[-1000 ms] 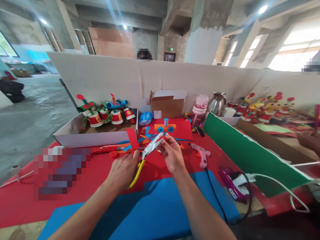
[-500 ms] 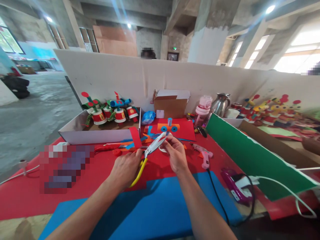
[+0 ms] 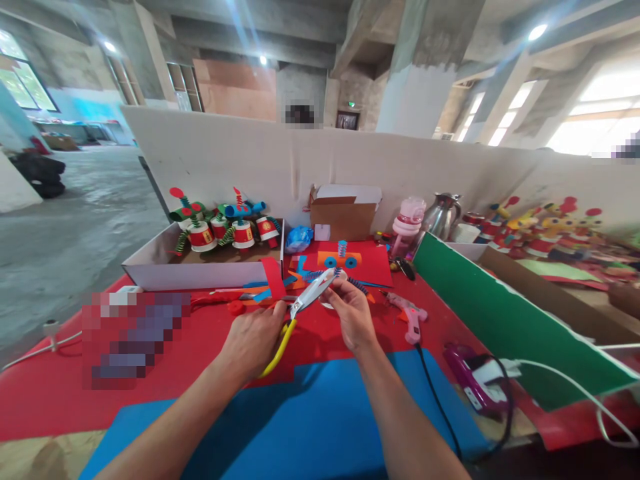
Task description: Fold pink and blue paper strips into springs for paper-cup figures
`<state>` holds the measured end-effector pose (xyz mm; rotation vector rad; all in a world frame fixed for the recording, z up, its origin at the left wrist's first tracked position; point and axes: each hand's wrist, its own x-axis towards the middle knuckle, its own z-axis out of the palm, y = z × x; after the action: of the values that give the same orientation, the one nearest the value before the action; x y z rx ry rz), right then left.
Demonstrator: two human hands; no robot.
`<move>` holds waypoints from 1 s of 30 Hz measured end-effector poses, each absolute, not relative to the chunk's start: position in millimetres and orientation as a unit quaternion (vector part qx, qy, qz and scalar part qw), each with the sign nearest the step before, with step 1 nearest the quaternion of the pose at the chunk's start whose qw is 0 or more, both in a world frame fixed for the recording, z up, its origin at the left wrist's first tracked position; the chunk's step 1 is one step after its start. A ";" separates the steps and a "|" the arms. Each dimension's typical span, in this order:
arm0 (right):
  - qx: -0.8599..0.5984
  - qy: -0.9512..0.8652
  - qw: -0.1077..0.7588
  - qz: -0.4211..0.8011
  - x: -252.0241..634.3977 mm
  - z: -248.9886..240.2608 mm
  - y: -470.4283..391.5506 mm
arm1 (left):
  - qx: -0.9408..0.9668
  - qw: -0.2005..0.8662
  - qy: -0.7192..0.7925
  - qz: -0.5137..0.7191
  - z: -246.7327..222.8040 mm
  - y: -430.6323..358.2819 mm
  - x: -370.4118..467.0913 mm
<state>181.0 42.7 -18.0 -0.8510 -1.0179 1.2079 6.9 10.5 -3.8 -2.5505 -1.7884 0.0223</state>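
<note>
My left hand (image 3: pixel 257 337) is closed round the yellow handles of a pair of scissors (image 3: pixel 311 293), whose silver blades point up and to the right. At the blade tips my right hand (image 3: pixel 351 312) pinches a small piece, with a blue and white folded spring (image 3: pixel 338 273) showing above the fingers. Just beyond the hands, an orange paper tube (image 3: pixel 339 258) with two blue discs and a blue folded strip on top lies on red paper (image 3: pixel 377 263). A dark blue folded strip (image 3: pixel 358 287) extends to the right of my right fingertips.
At the left, a white box (image 3: pixel 200 275) holds paper-cup figures (image 3: pixel 201 237). A pink glue gun (image 3: pixel 413 319) lies right of my hands, near a green panel (image 3: pixel 500 320) and a purple device (image 3: pixel 473 380). A blue sheet (image 3: pixel 310 427) lies under my forearms. A pink bottle (image 3: pixel 409 227) stands behind.
The camera view has shifted slightly. Both hands keep nearly the same pose, with the scissor blades still at the right fingertips; more of the dark blue folded strip shows right of them.
</note>
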 end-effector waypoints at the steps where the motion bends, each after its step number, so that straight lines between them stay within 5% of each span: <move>1: -0.371 -0.445 0.623 0.526 181.0 -18.1 42.7 | -0.819 0.012 -0.574 0.009 -3.5 10.6 7.1; 30: -0.363 -0.438 0.627 0.531 180.4 -16.0 42.5 | -0.824 0.006 -0.566 0.011 -4.0 10.9 5.6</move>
<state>180.4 42.5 -16.0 -0.8331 -1.0051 1.2182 5.6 10.9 -4.0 -2.5802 -1.7725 0.0339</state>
